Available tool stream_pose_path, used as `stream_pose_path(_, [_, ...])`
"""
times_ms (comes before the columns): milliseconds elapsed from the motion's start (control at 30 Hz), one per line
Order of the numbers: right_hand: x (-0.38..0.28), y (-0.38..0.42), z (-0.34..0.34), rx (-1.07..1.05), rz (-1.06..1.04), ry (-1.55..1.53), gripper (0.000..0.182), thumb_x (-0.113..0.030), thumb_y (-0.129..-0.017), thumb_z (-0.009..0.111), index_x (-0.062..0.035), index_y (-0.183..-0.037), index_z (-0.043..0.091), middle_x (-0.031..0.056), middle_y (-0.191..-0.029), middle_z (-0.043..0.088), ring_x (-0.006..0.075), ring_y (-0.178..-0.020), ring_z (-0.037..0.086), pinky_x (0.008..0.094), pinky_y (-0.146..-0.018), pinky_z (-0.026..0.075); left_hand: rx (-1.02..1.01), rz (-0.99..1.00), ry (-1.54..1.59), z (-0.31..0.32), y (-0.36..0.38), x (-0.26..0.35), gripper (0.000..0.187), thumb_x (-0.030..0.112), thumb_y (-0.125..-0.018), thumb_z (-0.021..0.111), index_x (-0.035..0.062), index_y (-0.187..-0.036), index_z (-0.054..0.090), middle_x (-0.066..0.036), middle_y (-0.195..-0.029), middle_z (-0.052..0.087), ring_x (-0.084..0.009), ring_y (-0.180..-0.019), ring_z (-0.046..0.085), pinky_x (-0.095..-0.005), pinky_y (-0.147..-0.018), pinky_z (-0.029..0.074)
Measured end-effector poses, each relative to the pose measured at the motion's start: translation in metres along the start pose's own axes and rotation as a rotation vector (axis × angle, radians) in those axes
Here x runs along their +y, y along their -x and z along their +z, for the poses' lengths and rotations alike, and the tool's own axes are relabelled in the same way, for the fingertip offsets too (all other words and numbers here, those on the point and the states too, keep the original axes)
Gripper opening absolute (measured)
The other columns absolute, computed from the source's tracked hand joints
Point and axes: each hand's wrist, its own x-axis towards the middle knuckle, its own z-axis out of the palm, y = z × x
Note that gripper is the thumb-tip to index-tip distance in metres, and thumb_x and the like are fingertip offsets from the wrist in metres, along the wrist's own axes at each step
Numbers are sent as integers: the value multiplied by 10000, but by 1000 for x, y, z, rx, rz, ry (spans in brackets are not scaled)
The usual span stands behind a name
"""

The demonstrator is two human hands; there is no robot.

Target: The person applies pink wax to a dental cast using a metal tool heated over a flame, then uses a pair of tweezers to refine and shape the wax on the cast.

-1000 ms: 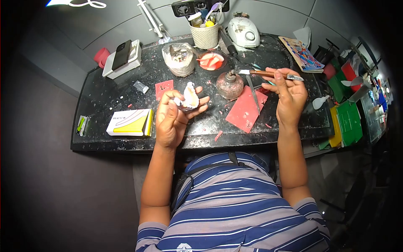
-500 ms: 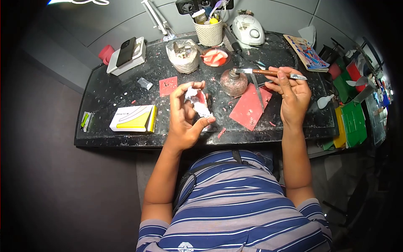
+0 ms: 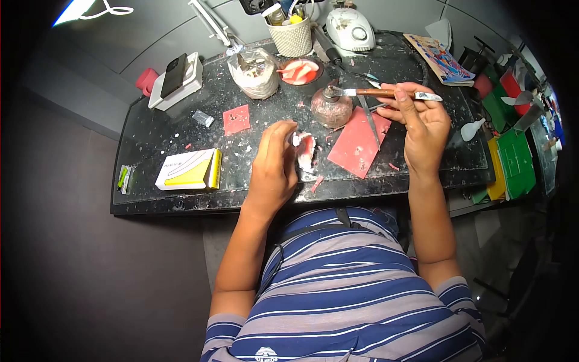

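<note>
Black worktop (image 3: 223, 151) speckled with white and pink bits, grey panelled wall behind. Left to right: white-and-yellow box (image 3: 188, 170), small red square (image 3: 236, 120), then left hand (image 3: 272, 163), fingers curled, back to camera. Just right of its fingers, near the front edge: small piece (image 3: 307, 152), irregular, rough white crust with pink-red inner face; cannot tell if gripped or resting on the worktop. Next, round glass bottle (image 3: 332, 110), cloudy pinkish; red sheet (image 3: 356, 148) with slim metal tool (image 3: 368, 123) across it. Right hand (image 3: 427, 131) pinches brown-handled spatula (image 3: 377, 93), metal both ends, left tip at bottle's neck, contact unclear.
</note>
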Motion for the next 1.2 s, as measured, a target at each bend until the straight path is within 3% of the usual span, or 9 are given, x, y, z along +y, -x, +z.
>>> stream_pose_path(133, [2,1,-2,10,9,-3,155,-45,-999,648,72,-1099,632,220,-1062,725,239,-922,746,330,-735,669,-165,-118,106,-3,1,6,564,104,-890,740,-5,-1399,521,-217,-1251,641,-341,-1103,685,-386,-929,553])
stream_pose_path(267, [1,1,0,49,16,-5,147,-40,-997,649,66,-1097,628,219,-1064,724,251,-939,748,329,-734,667,-323,-134,133,-11,-1,10,881,281,-743,897,-16,-1451,465,-241,-1409,571,-396,-1288,586,-424,-1070,471])
stream_pose_path(467, [3,5,-2,56,39,-29,145,-42,-995,653,58,-1097,625,219,-1067,724,255,-937,750,334,-733,667,-438,84,19,-17,-8,13,607,227,-836,782,74,-1387,580,-182,-1387,598,-380,-1301,542,-476,-1132,370])
stream_pose_path(733, [3,1,-1,64,32,-56,162,-57,-998,655,58,-1107,617,211,-1068,719,268,-958,748,345,-775,663,-337,22,70,-15,-3,7,311,98,-911,682,53,-1218,660,-135,-1214,670,-320,-1142,619,-415,-1009,432])
stream_pose_path(933, [6,0,-5,40,150,-137,173,-37,-1008,630,69,-1138,592,234,-1093,705,289,-990,741,379,-872,642,-35,-433,585,-10,10,-4,210,152,-1080,518,24,-1246,525,-103,-947,679,-126,-803,663,-274,-657,531])
stream_pose_path(1033, [5,1,-5,29,150,-138,182,-16,-1009,616,82,-1157,578,245,-1102,701,298,-1006,736,386,-887,639,117,-629,1036,-16,6,-9,273,165,-1090,482,20,-1309,407,-113,-863,639,-228,-799,720,-335,-678,627])
stream_pose_path(1067, [5,1,-5,31,140,-132,180,-13,-1008,614,83,-1157,579,248,-1106,700,301,-1004,736,386,-884,641,94,-704,1144,-22,7,-14,393,114,-1054,539,14,-1387,355,-181,-1038,639,-312,-965,727,-410,-839,641])
stream_pose_path(1133, [3,1,-5,33,123,-103,190,-11,-1010,610,90,-1168,583,254,-1109,698,308,-1000,737,383,-864,648,119,-671,1227,-23,6,-3,494,74,-1015,587,21,-1432,328,-206,-1149,602,-342,-1066,693,-432,-906,615])
stream_pose_path(1200, [1,2,-4,32,118,-89,196,-16,-1009,613,93,-1171,588,255,-1107,699,308,-994,739,381,-854,650,86,-569,1358,-23,10,-3,820,-65,-881,701,50,-1543,230,-249,-1408,460,-412,-1286,576,-476,-1061,531])
